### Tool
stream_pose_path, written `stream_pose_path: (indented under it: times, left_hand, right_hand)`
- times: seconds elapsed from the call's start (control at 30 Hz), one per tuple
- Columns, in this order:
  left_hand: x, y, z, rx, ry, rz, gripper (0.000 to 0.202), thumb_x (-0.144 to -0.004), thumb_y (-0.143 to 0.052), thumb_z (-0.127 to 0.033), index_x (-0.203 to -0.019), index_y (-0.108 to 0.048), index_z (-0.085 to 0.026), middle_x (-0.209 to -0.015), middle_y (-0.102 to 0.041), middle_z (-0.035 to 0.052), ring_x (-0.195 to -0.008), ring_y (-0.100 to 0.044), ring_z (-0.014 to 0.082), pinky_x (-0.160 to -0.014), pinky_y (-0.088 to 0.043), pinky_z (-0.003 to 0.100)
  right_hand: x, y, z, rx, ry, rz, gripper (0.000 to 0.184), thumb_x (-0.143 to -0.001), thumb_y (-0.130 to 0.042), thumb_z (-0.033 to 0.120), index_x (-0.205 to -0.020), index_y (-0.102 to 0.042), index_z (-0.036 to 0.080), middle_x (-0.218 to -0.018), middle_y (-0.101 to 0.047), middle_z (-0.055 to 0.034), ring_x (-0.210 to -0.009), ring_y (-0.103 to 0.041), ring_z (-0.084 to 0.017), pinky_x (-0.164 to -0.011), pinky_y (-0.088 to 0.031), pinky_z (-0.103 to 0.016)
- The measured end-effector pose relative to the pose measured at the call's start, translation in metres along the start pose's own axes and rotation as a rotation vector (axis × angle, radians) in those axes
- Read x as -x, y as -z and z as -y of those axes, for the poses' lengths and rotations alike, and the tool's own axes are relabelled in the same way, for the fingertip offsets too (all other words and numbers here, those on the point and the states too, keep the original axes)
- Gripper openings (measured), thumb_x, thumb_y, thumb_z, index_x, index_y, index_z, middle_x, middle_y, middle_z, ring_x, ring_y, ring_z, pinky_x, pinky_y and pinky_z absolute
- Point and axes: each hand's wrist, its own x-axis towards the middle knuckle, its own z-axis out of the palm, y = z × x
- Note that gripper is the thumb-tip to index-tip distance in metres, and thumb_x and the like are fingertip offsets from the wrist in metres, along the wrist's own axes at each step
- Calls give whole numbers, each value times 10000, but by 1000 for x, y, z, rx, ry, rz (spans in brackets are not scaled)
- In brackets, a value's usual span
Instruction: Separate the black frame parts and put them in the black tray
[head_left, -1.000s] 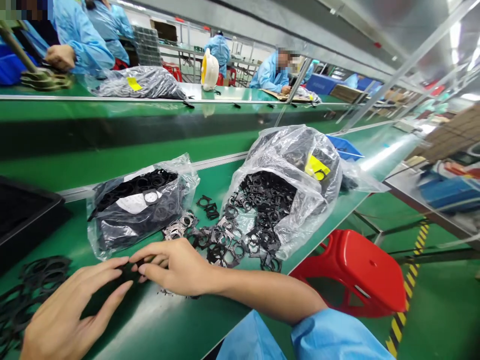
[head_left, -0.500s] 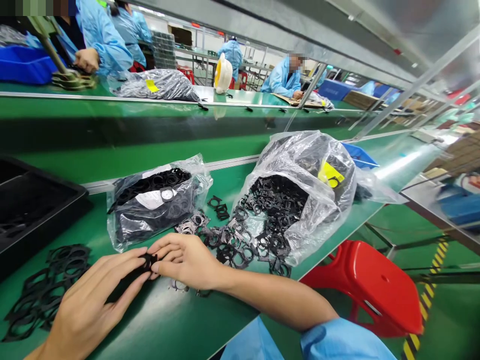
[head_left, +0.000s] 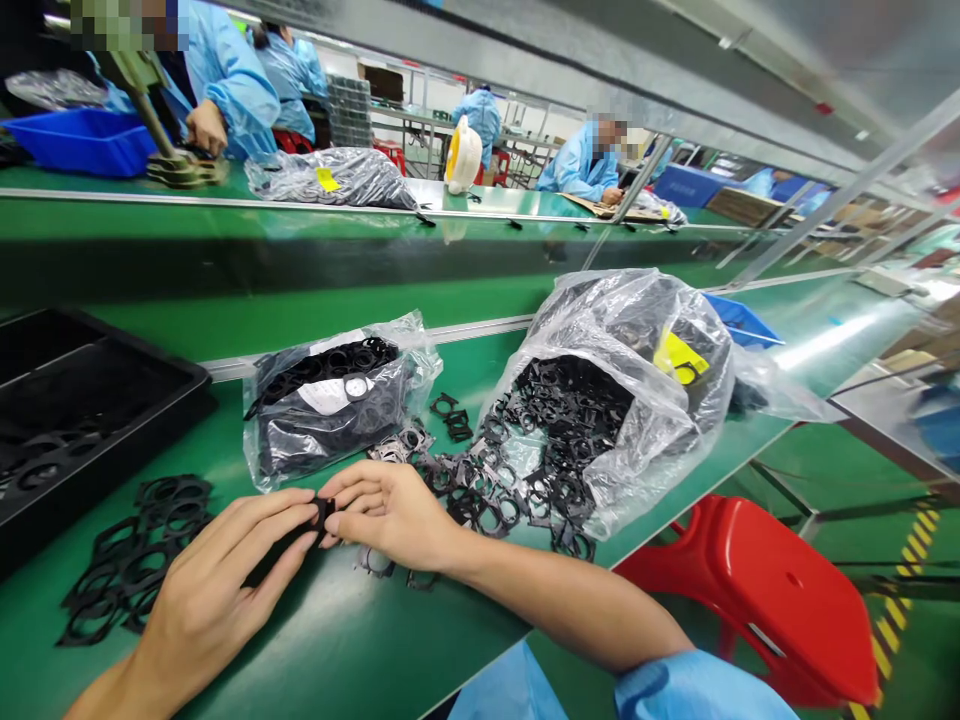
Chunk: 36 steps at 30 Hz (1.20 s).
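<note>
My left hand [head_left: 225,575] and my right hand [head_left: 390,510] meet over the green bench, both pinching one small black plastic part [head_left: 322,512] between their fingertips. Right of my right hand lies a spill of black ring-frame parts [head_left: 480,490] pouring from a large open plastic bag [head_left: 622,400]. A smaller plastic bag of black parts [head_left: 330,405] lies just beyond my hands. Left of my left hand, flat black frames [head_left: 127,565] are spread on the bench.
A black tray [head_left: 82,400] sits at the left. A red stool [head_left: 757,600] stands below the bench edge at the right. Beyond a raised green conveyor [head_left: 300,260], people in blue coats work, with a blue bin [head_left: 82,140] and another bag of parts [head_left: 337,178].
The view has shifted right and down, so the scene slid rightward. My hands closed together on the small black part, which shows more plainly between the fingertips now.
</note>
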Motion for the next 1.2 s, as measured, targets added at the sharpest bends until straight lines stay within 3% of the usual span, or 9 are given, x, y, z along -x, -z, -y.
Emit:
stream_pose_path:
  times: [0.23, 0.57, 0.93, 1.2]
  left_hand:
    - [-3, 1, 0, -26, 55, -16, 235, -916, -680, -141, -1149, -655, -161, -1033, -743, 77, -918, -721, 188, -863, -585, 294]
    - [-9, 4, 9, 37, 128, -64, 303, -920, -704, -205, -1218, -653, -207, -996, -715, 56, -912, -706, 167, -840, -604, 299]
    - [-9, 2, 7, 127, 147, -34, 317, -922, -697, -196, -1236, -662, -222, -1032, -717, 63, -930, -709, 169, -829, -617, 308]
    - [-8, 4, 7, 158, 225, -20, 286, -912, -701, -188, -1197, -693, -204, -1127, -690, 94, -1040, -701, 189, -919, -627, 341]
  right_hand:
    - [-4, 1, 6, 1, -14, -46, 521, -491, -973, 423, -848, -696, 164, -760, -726, 3, -642, -715, -131, -729, -597, -293]
    - [-12, 2, 21, 70, 40, -83, 273, -675, -907, 323, -843, -738, 189, -754, -729, -1, -661, -725, -120, -691, -622, -236]
    - [-12, 3, 21, 85, 62, -70, 291, -639, -935, 350, -809, -754, 198, -762, -742, -10, -680, -704, -119, -713, -629, -244]
    - [-10, 2, 22, 78, 53, -61, 343, -597, -956, 392, -806, -762, 201, -763, -752, -11, -699, -717, -123, -735, -629, -244]
